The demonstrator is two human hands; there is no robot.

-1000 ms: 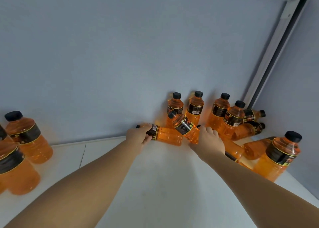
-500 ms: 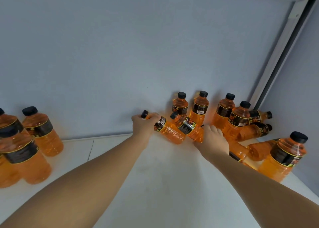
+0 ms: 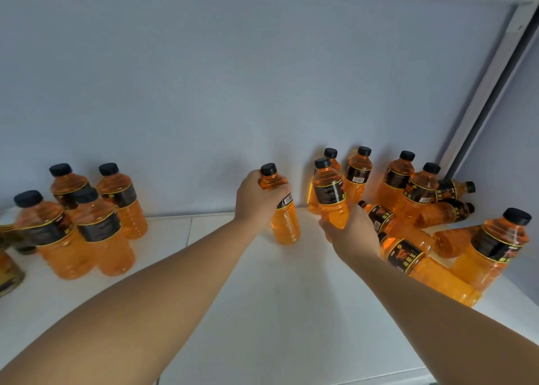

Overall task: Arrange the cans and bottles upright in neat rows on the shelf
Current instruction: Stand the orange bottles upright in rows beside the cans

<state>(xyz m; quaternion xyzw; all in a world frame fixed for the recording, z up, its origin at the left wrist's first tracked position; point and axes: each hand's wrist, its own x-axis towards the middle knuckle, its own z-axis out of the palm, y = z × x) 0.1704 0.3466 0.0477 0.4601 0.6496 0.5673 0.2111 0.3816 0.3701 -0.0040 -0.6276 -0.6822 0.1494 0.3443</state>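
Note:
My left hand grips the neck and shoulder of an orange bottle with a black cap, held upright near the shelf's back wall. My right hand holds the base of a second orange bottle, upright and lifted. Behind it several bottles stand against the wall. To the right, several bottles lie on their sides on the white shelf. One big bottle stands at the far right.
A group of upright orange bottles stands at the left. Dark cans peek in at the left edge. A white frame post rises at the right corner beside the side wall.
Both bottles were lying tilted near the wall; each hand has turned its bottle upright. The left bottle moved left and forward. The view has shifted, showing more bottles at the left.

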